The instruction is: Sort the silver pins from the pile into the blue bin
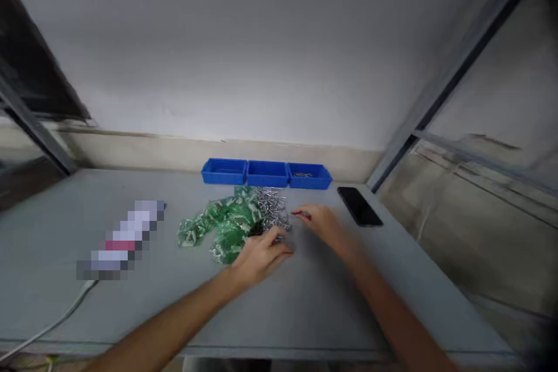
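Observation:
My left hand [261,254] is beside the near edge of a pile of thin silvery metal pins [272,206], possibly rivets or nails. Its thumb and bent index finger are apart, and nothing shows between them. At the right side of the pile, my right hand [321,222] has its fingertips drawn together in a pinch. Whatever they hold, if anything, is too small to make out. Green clear plastic bags [235,215] with small pale parts inside lie left of the pins, partly behind my left hand.
Three blue trays stand in a row at the back: a left tray [224,179], a middle tray [267,181] and a right tray [310,183] containing a few pins [301,174]. A black phone [360,207] lies right. A pixelated object [126,238] with a cable [72,307] lies left.

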